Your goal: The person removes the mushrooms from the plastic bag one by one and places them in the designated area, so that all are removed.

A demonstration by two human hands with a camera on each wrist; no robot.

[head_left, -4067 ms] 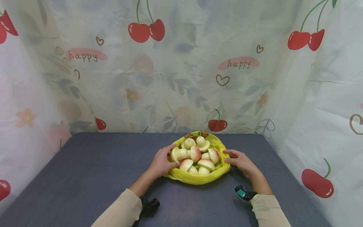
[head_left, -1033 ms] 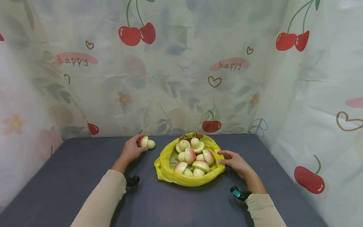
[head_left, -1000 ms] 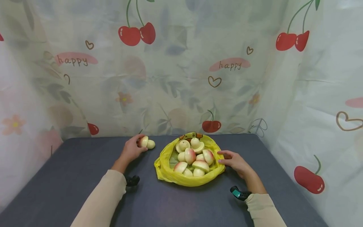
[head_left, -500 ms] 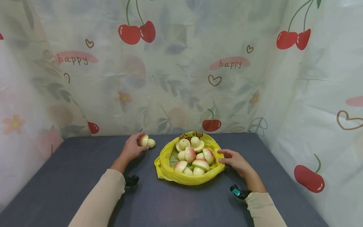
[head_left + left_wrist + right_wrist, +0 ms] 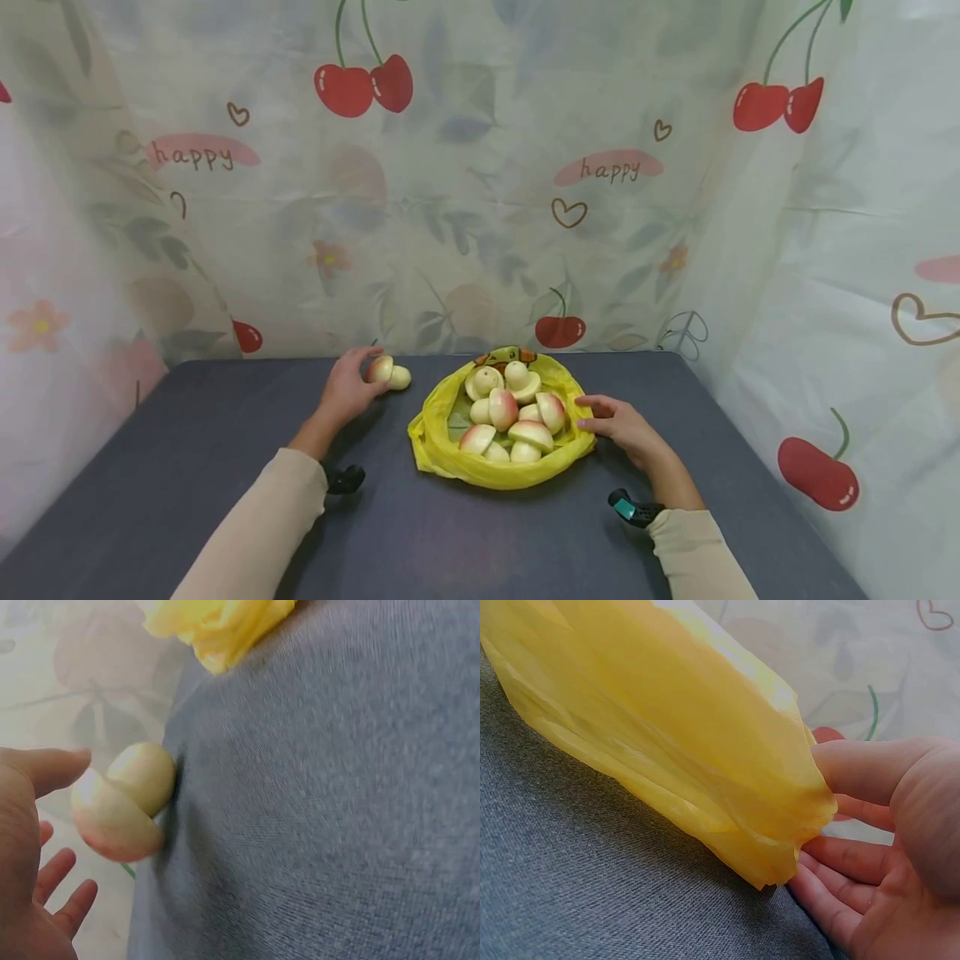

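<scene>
Table, dark cloth top; items listed from its left edge to its right.

Left hand: near the far edge, left of middle. Thumb and fingers spread apart around a pale mushroom; nothing clasped. Contact with the cap cannot be told.

Pale mushroom: lies on its side on the table, just short of the far edge, cap toward the hand. Risk: round cap and stem could roll; a brush from the departing thumb would likely suffice to send it against the printed curtain.

Yellow bag: right of middle, near the far edge, mouth gaping upward; holds several mushrooms. Risk: the thin wall could fold inward or tip the load if pulled sideways.

Right hand: at the bag's right rim, which it pinches between thumb and fingers; firmness cannot be told. Risk: a slack hold might let the rim slip; a tug might drag the bag.
</scene>
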